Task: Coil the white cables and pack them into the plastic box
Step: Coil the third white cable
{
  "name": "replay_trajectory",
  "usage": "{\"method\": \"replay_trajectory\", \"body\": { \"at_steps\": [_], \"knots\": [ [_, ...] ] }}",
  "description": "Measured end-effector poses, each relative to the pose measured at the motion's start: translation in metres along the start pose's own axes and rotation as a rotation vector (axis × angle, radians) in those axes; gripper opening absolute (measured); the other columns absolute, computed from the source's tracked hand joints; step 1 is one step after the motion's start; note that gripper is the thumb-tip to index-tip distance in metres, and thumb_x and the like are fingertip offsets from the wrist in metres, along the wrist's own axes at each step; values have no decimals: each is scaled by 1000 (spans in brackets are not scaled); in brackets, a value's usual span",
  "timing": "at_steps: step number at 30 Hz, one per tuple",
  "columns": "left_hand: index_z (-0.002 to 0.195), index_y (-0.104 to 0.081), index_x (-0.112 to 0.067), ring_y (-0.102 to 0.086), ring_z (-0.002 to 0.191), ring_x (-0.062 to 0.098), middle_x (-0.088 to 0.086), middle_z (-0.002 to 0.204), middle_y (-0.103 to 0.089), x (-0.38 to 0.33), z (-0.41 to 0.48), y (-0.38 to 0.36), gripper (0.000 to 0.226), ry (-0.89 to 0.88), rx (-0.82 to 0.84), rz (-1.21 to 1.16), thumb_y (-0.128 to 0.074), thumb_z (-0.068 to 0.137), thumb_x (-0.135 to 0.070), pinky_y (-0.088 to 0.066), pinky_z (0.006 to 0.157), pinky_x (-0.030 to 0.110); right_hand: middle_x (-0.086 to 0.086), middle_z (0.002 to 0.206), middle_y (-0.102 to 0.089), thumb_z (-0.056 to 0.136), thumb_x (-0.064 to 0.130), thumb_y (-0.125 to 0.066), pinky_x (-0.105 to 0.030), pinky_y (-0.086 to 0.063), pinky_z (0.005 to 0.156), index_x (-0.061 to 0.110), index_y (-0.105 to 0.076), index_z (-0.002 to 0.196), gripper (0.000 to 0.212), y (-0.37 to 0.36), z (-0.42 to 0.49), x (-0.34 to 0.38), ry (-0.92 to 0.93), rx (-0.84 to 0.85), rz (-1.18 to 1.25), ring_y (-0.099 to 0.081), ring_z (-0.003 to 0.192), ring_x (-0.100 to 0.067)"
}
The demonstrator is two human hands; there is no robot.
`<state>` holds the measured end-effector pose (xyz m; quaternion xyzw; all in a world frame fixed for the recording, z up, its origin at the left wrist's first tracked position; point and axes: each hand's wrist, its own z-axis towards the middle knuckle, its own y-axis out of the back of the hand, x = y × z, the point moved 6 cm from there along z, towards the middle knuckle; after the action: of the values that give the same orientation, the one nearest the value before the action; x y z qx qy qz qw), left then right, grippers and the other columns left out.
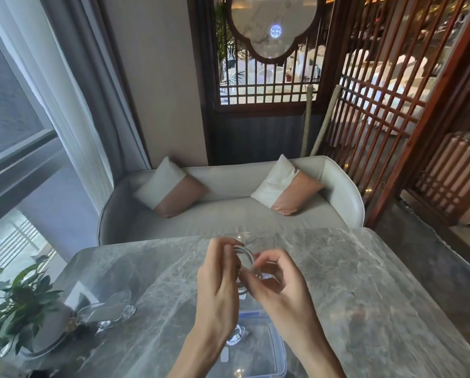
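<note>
My left hand (218, 285) and my right hand (276, 282) are raised together above the grey marble table (364, 290). Between them is a white cable (246, 255) wound into a small round coil; both hands pinch it, the left on its left side, the right on its lower right. Below my wrists, at the table's near edge, stands the clear plastic box (274, 347) with blue clips. Another coiled white cable (235, 335) lies inside it, partly hidden by my forearms.
A potted green plant (15, 298) stands at the table's left corner, with a clear acrylic stand (107, 309) beside it. Beyond the far edge is a grey sofa (228, 211) with two cushions. A wooden lattice screen (392, 91) is at the right.
</note>
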<state>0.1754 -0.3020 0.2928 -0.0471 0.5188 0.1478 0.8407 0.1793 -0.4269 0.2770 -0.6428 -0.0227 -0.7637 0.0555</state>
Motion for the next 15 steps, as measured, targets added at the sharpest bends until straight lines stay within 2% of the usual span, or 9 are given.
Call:
{"method": "replay_trajectory", "body": {
  "at_steps": [3, 6, 8, 10, 12, 14, 15],
  "knots": [
    [91, -54, -28, -56, 60, 2, -15, 75, -63, -2, 0, -2, 21, -84, 48, 157, -35, 99, -31, -42, 56, 13, 7, 84, -66, 65, 40, -75, -30, -55, 75, 34, -57, 91, 33, 1, 3, -7, -113, -13, -22, -63, 75, -7],
    [95, -50, -28, -59, 64, 8, -13, 77, -63, -2, -3, -8, 17, -173, 117, 376, -33, 95, -27, -49, 57, 32, -2, 86, -62, 60, 30, -65, -50, -58, 76, 37, -57, 94, 35, 2, 7, -7, -138, -44, -75, -60, 73, -12],
    [97, -49, -27, -60, 65, 8, -15, 77, -63, -2, -5, -12, 17, -198, 151, 397, -33, 93, -26, -49, 58, 36, 2, 92, -65, 62, 18, -59, -54, -59, 74, 36, -60, 95, 38, 2, 10, -10, -163, -43, -65, -65, 77, -20],
    [96, -50, -25, -63, 70, 6, -17, 81, -66, -2, -5, -16, 17, -210, 163, 381, -33, 94, -25, -50, 60, 35, 5, 94, -70, 66, 13, -55, -52, -60, 74, 34, -63, 94, 36, 2, 11, -9, -154, -48, -94, -68, 83, -27],
    [91, -51, -22, -64, 67, 11, -11, 78, -67, 1, -1, -17, 19, -168, 141, 330, -33, 97, -25, -49, 59, 37, 2, 85, -72, 77, 13, -58, -46, -59, 73, 30, -66, 91, 24, 4, 12, -7, -108, -52, -174, -69, 81, -26],
    [85, -51, -21, -62, 62, 16, -6, 72, -66, 5, 4, -14, 25, -84, 103, 247, -34, 101, -27, -49, 57, 38, -5, 85, -73, 90, 12, -65, -35, -58, 65, 25, -71, 95, 15, 6, 13, -8, -100, 32, -150, -70, 79, -25],
    [83, -52, -20, -61, 60, 15, -6, 70, -65, 7, 7, -12, 26, -44, 86, 215, -35, 102, -27, -49, 57, 36, -6, 90, -75, 91, 18, -69, -28, -57, 64, 22, -73, 101, 11, 6, 13, -9, -142, 120, -49, -71, 80, -21]
  ]
}}
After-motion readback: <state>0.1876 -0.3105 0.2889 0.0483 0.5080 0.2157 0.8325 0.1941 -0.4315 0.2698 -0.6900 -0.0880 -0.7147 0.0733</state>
